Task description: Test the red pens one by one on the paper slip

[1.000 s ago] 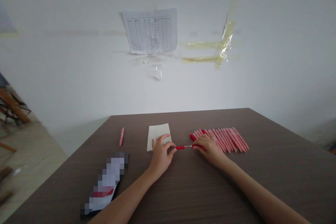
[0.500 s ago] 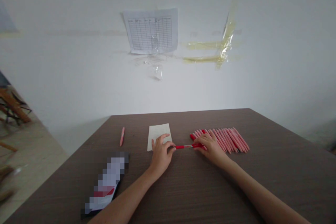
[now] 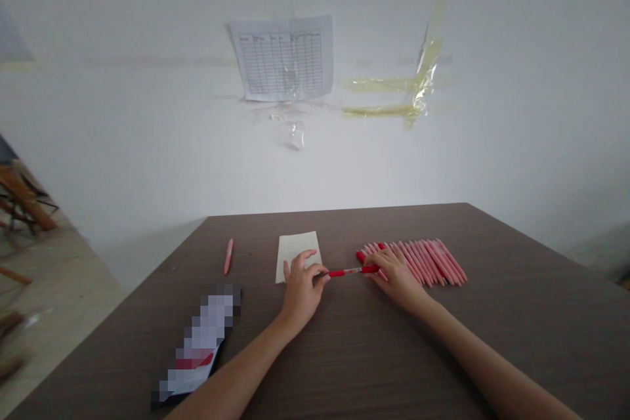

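Lying nearest, at left on the dark brown, wood-grained table [image 3: 374, 354], a long, pale, dark-edged packet [image 3: 197, 348], perhaps plastic, too pixelated to be sure. Next, stretched crosswise between the hands, a slim, hard-looking red pen with a clear, marked middle [image 3: 352, 271], pinched at one end by the left hand [image 3: 300, 289], near the other by the right hand [image 3: 391, 273]. Best to grip lightly, match both heights and direct any force along the shaft, without bending. Behind: a flat, matte, cream paper sheet [image 3: 296, 243]; a slanting row of smooth, tapered pink pens [image 3: 430, 262]. Farthest, on the pale wall [image 3: 516, 111], a creased, grid-printed white sheet [image 3: 285, 59] and glossy yellowed tape [image 3: 378, 111].
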Demonstrator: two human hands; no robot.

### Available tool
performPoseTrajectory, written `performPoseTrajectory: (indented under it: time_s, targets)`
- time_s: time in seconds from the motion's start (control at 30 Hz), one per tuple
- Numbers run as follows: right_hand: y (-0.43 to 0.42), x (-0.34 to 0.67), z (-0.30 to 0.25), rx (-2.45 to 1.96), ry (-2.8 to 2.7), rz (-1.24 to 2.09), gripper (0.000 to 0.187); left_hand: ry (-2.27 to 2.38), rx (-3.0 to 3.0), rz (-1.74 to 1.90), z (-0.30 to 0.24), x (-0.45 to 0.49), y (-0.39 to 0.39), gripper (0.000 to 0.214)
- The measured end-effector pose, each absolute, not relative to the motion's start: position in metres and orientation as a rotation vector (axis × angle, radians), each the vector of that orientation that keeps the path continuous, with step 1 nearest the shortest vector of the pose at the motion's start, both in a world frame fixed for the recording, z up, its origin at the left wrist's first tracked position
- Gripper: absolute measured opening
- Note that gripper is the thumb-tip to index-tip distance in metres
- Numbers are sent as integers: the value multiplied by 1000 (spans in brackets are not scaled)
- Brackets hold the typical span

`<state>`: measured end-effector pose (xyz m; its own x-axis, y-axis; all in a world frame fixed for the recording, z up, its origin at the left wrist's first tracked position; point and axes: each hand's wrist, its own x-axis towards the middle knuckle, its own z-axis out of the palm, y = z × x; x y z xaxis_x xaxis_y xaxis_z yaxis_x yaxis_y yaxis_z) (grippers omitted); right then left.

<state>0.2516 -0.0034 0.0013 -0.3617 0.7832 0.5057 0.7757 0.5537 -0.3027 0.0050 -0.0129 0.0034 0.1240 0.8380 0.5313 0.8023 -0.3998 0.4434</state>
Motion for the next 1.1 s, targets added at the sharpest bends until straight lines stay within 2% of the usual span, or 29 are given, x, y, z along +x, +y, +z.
performPoseTrajectory:
  time_s: [0.17,0.43,0.57,0.67,0.93,1.1]
  targets:
    - [-5,252,6,-1241,-2172,21,10,1679,2315,1141,4,4,-13,9]
    - [-4,250,4,-1223,-2215,84,26,1692,2324,1144,5,3,-13,11]
    - [-4,251,3,-1210,-2200,89,16,1695,2340,1158,4,3,-12,11]
    - [-2,252,1,-1215,-2165,41,26,1711,2330,1159,4,3,-12,10]
    - [-2,255,2,-1193,-2203,3,11,1719,2303,1138,6,3,-13,10]
    - [-4,252,3,-1210,-2206,-4,14,1696,2332,1166,7,3,-13,10]
